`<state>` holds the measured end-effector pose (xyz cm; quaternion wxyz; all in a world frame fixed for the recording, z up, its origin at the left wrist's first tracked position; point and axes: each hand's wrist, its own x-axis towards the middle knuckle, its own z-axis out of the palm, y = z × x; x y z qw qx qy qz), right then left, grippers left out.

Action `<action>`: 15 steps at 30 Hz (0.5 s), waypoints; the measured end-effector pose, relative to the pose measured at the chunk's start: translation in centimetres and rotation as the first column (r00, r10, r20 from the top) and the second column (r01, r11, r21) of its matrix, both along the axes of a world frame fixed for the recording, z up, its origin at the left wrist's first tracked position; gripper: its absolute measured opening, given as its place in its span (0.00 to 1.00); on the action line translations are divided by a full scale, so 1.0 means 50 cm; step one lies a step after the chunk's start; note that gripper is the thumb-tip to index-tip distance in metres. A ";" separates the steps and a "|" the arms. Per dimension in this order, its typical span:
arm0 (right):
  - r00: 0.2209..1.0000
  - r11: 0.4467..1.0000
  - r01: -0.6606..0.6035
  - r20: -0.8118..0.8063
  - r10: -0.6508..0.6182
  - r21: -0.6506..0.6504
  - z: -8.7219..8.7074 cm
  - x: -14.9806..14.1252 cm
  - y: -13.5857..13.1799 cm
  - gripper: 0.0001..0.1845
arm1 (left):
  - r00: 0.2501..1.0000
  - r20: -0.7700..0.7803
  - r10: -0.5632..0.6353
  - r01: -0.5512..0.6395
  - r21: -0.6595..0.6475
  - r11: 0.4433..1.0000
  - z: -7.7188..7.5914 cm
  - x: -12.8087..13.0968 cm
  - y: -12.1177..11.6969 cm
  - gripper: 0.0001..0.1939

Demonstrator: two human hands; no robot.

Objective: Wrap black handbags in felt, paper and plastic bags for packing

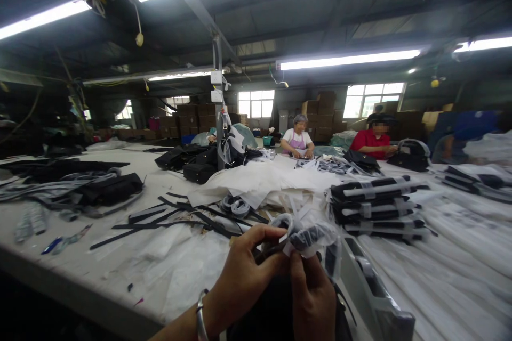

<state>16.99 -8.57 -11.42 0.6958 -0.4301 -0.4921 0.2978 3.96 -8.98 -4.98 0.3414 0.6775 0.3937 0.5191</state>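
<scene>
My left hand, with a silver bracelet at the wrist, closes thumb and forefinger on a dark strap wrapped in clear plastic. The fingers of my right hand pinch the same wrapped strap from below, close to a small white piece. Both hands nearly touch each other. Beneath them is a black bag, mostly hidden by my hands and cut off by the lower edge. What the fingertips cover cannot be made out.
A grey tape dispenser stands right of my hands. Behind it are stacked wrapped black straps. Loose black strips, white sheets and a blue cutter lie on the table. Two people work across it.
</scene>
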 end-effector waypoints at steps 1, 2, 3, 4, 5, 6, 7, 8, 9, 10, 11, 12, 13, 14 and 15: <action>1.000 1.000 0.002 -0.007 -0.002 -0.007 0.001 0.000 0.002 0.22 | 1.000 -0.004 -0.009 0.009 0.011 1.000 -0.001 -0.001 0.000 0.12; 1.000 1.000 0.001 -0.012 -0.001 -0.013 0.002 -0.001 0.004 0.22 | 1.000 -0.008 -0.024 0.025 0.022 0.999 -0.002 -0.003 -0.001 0.13; 1.000 1.000 -0.006 -0.013 0.006 -0.017 0.002 0.000 0.006 0.23 | 0.999 -0.014 -0.040 0.040 0.036 0.999 -0.002 -0.003 -0.002 0.15; 1.000 1.000 -0.016 -0.012 0.015 -0.019 0.003 0.001 0.006 0.23 | 0.999 -0.023 -0.049 0.050 0.053 0.997 -0.002 -0.004 -0.003 0.15; 0.999 0.999 -0.034 -0.006 0.034 -0.023 0.003 0.002 0.005 0.23 | 0.998 -0.035 -0.045 0.047 0.069 0.996 -0.001 -0.004 -0.003 0.15; 0.999 0.998 -0.052 -0.002 0.052 -0.029 0.004 0.003 0.003 0.23 | 0.998 -0.045 -0.032 0.035 0.082 0.996 0.000 -0.003 -0.004 0.13; 0.998 0.997 -0.066 -0.002 0.066 -0.036 0.005 0.004 0.000 0.23 | 0.999 -0.052 -0.015 0.020 0.089 0.996 0.001 -0.001 -0.004 0.12; 0.997 0.996 -0.074 -0.001 0.074 -0.046 0.007 0.006 -0.003 0.23 | 0.998 -0.055 -0.003 0.008 0.091 0.996 0.002 0.000 -0.003 0.10; 0.997 0.995 -0.081 -0.002 0.081 -0.057 0.009 0.007 -0.008 0.23 | 0.999 -0.053 -0.003 0.008 0.088 0.996 0.003 0.001 -0.002 0.09; 0.996 0.994 -0.084 -0.013 0.084 -0.066 0.011 0.009 -0.012 0.23 | 0.999 -0.043 -0.012 0.016 0.086 0.996 0.003 0.001 0.000 0.09; 0.996 0.993 -0.089 -0.033 0.087 -0.071 0.014 0.010 -0.016 0.23 | 0.999 -0.030 -0.026 0.029 0.092 0.995 0.002 0.001 0.001 0.08; 0.994 0.992 -0.104 -0.053 0.100 -0.071 0.017 0.012 -0.019 0.22 | 0.999 -0.020 -0.035 0.037 0.106 0.994 0.002 0.000 0.002 0.08; 0.990 0.990 -0.126 -0.073 0.121 -0.069 0.020 0.013 -0.021 0.22 | 0.999 -0.017 -0.035 0.037 0.122 0.992 0.002 -0.002 0.003 0.08; 0.985 0.986 -0.151 -0.092 0.145 -0.067 0.022 0.015 -0.023 0.22 | 0.999 -0.021 -0.032 0.034 0.130 0.991 0.003 -0.004 0.003 0.08; 0.981 0.983 -0.172 -0.107 0.164 -0.065 0.023 0.016 -0.023 0.21 | 0.999 -0.033 -0.024 0.028 0.127 0.992 0.005 -0.006 0.003 0.08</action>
